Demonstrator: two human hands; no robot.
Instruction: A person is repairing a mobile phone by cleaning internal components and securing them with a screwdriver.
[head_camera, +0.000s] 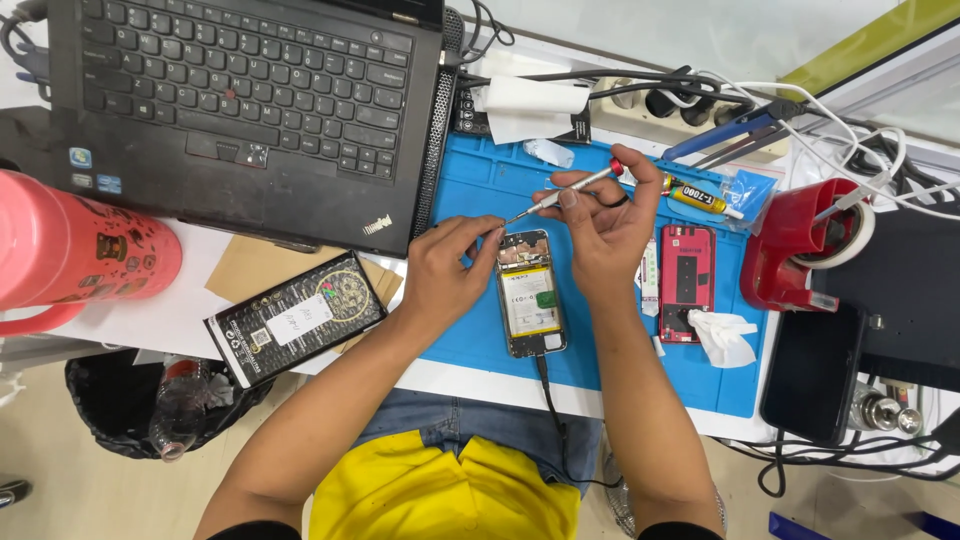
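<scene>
**Screwdriver over the opened phone**

Blue repair mat (480, 180) covers the desk before me, beside a black laptop (240, 110). My right hand (610, 225) pinches a thin screwdriver (562, 196), tip angled down-left. My left hand (450, 270) has fingertips pressed together at that tip, just above the opened phone (530, 295) lying flat mid-mat, cable plugged below.

Black laptop (240, 110) sits open at top left, pink bottle (75, 250) lying beside it. A black box (295, 318) rests below. On the blue mat (480, 330): red phone back (687, 283), crumpled tissue (725, 337), glue tube (700, 198). Red tape dispenser (800, 245) stands right, dark phone (812, 372) beneath.
</scene>
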